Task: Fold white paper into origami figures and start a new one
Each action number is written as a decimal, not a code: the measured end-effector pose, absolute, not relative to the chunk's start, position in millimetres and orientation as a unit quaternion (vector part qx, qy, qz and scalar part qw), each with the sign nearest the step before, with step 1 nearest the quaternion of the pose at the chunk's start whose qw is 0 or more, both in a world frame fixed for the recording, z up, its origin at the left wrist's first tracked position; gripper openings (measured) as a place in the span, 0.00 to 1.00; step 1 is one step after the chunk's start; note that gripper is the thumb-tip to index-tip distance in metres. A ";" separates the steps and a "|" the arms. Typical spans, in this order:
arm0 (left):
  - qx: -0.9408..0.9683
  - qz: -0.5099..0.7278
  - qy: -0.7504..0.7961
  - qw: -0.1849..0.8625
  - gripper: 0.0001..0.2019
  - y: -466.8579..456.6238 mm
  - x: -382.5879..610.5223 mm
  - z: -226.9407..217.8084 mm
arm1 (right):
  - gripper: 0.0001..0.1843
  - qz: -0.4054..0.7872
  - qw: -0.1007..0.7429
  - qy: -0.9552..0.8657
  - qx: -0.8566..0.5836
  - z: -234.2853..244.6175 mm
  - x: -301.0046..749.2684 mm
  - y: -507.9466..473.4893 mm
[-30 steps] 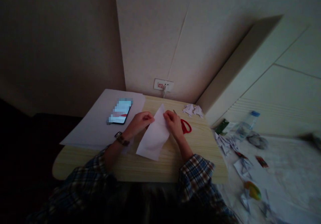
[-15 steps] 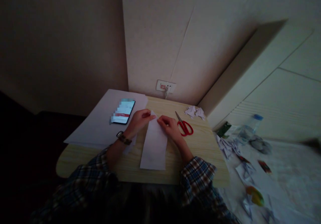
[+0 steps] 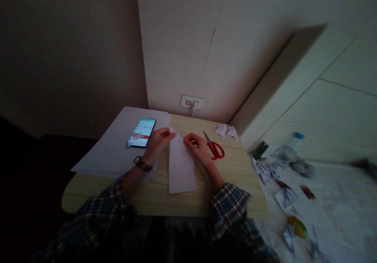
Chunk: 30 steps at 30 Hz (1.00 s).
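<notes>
A narrow white paper strip (image 3: 182,168) lies lengthwise on the wooden table, its far end lifted between my hands. My left hand (image 3: 160,140) pinches the far left corner between thumb and fingers. At the strip's upper right edge, the fingers of my right hand (image 3: 196,145) are closed on the paper. The far end looks angled, as if a corner is folded, but the fold is too dim to make out. Red-handled scissors (image 3: 216,150) lie just right of my right hand, blades pointing away.
Under a lit phone (image 3: 143,132) lies a stack of white sheets (image 3: 108,141) on the left of the table (image 3: 235,176). Two folded paper pieces (image 3: 225,131) sit at the back right. Beyond the right edge are a plastic bottle (image 3: 291,147) and more folded papers (image 3: 265,170).
The paper strip has turned slightly, its near end swinging right. My hands have moved a little apart at its far end. The whole view has shifted slightly.
</notes>
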<state>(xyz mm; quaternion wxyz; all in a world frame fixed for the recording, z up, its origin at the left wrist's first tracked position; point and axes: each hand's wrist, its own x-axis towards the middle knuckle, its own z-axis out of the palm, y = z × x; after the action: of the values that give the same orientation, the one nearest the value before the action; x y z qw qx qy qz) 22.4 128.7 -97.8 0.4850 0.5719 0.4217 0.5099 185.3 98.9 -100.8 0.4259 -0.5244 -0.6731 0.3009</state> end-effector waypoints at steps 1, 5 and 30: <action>0.588 0.491 0.414 0.492 0.14 128.9 23.2 -99.2 | 0.09 0.309 0.432 -0.671 -0.518 -102.0 184.3 99.3; 0.624 0.450 0.399 0.499 0.14 129.0 25.7 -101.2 | 0.08 0.321 0.454 -0.662 -0.504 -106.4 180.7 100.6; 0.509 0.566 0.396 0.514 0.13 128.8 18.3 -90.1 | 0.06 0.366 0.499 -0.612 -0.492 -108.6 187.6 104.4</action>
<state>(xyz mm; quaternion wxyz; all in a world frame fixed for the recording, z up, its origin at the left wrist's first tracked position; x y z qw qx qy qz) 18.3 128.8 -90.1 0.5135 0.5087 0.3962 0.5662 187.6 104.4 -108.6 0.4990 -0.4921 -0.6124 0.3657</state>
